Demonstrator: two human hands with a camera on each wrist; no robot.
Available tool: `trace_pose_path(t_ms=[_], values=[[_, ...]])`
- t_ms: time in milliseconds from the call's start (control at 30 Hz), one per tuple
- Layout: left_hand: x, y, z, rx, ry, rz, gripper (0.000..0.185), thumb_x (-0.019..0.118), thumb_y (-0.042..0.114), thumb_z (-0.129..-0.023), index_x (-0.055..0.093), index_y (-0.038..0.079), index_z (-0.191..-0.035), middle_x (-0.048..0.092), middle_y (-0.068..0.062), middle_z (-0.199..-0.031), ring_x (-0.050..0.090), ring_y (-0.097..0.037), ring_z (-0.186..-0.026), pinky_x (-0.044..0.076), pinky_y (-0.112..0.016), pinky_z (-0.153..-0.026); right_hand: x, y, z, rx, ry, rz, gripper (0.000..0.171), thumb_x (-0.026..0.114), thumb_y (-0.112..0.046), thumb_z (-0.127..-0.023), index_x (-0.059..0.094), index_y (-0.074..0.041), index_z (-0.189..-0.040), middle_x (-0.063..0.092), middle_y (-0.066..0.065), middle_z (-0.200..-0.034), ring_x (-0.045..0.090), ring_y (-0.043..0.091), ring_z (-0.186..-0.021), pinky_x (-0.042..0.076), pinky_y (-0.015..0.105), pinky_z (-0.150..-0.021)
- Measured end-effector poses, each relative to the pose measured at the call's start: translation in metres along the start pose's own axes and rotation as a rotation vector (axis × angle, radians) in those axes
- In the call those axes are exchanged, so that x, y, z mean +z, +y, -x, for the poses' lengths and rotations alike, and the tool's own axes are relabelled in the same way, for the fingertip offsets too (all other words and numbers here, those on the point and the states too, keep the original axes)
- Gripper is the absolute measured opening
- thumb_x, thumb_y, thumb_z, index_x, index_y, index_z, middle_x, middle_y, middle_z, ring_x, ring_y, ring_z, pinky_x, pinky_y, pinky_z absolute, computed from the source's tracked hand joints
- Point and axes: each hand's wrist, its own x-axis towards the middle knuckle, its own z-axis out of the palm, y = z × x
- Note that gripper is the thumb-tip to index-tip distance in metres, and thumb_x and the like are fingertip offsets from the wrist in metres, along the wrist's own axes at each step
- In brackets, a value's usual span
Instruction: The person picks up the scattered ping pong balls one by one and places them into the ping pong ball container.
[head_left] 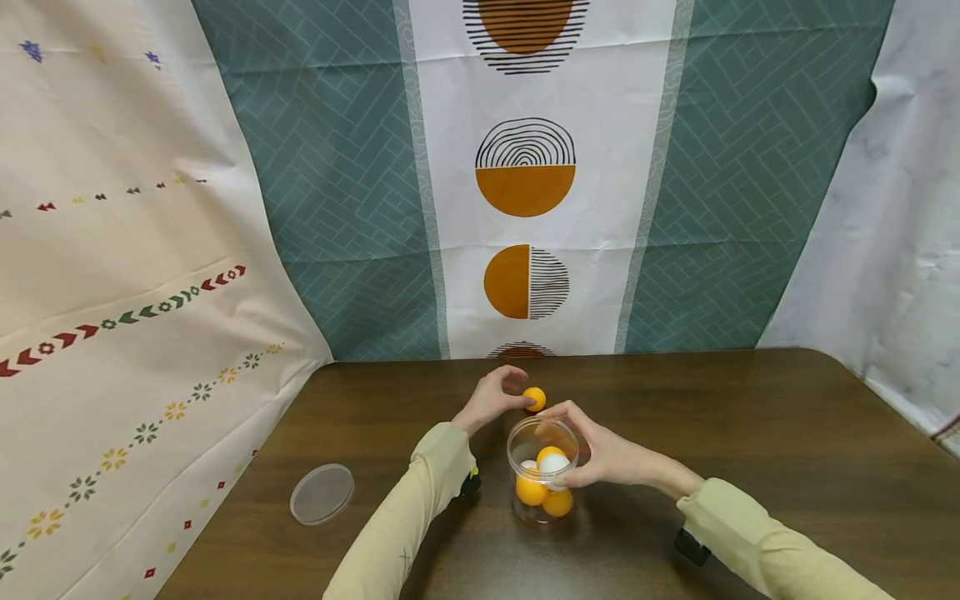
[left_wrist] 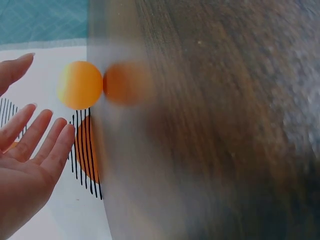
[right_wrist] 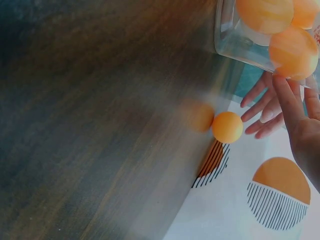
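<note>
Near the desk's (head_left: 750, 417) middle: right hand (head_left: 607, 454) gripping jar (head_left: 542, 479) holding several balls; left hand (head_left: 491, 398), fingers relaxed, reaching for 1 orange ball (head_left: 534, 398) remaining outside; lid (head_left: 322, 493) lying off.

Two arms in pale yellow sleeves reach in from the bottom of the head view toward the frame's center. The left hand (head_left: 491, 400) sits just left of center, fingers relaxed and spread. The right hand (head_left: 600, 454) lies right of center, its fingers curled inward.
</note>
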Motion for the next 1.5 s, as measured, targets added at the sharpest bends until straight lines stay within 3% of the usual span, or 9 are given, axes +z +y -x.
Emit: trace_pose_path(t_ms=[700, 1000, 1500], values=[[0.002, 0.003, -0.008, -0.039, -0.036, 0.016, 0.046, 0.074, 0.013, -0.075, 0.054, -0.003, -0.114, 0.056, -0.015, -0.11, 0.054, -0.026, -0.095, 0.045, -0.033, -0.08, -0.002, 0.002, -0.001, 0.003, -0.004, 0.002, 0.066, 0.069, -0.011, -0.076, 0.026, 0.002, -0.125, 0.038, 0.025, -0.122, 0.036, 0.042, -0.111, 0.04, 0.046, -0.081], [0.006, -0.004, -0.012, -0.063, -0.051, -0.002, 0.045, 0.074, 0.014, -0.076, 0.055, 0.0, -0.114, 0.057, -0.009, -0.108, 0.054, -0.025, -0.096, 0.044, -0.032, -0.083, -0.001, 0.001, 0.001, 0.019, 0.003, 0.002, 0.066, 0.07, -0.012, -0.077, 0.026, 0.001, -0.125, 0.037, 0.025, -0.124, 0.035, 0.04, -0.114, 0.04, 0.046, -0.083], [0.009, -0.008, -0.013, -0.035, -0.043, 0.009, 0.041, 0.075, 0.013, -0.074, 0.058, 0.001, -0.109, 0.059, -0.01, -0.104, 0.056, -0.023, -0.09, 0.045, -0.03, -0.079, -0.001, 0.001, 0.001, 0.019, -0.003, 0.008, 0.066, 0.069, -0.015, -0.077, 0.026, 0.001, -0.125, 0.037, 0.024, -0.125, 0.035, 0.039, -0.114, 0.039, 0.046, -0.083]])
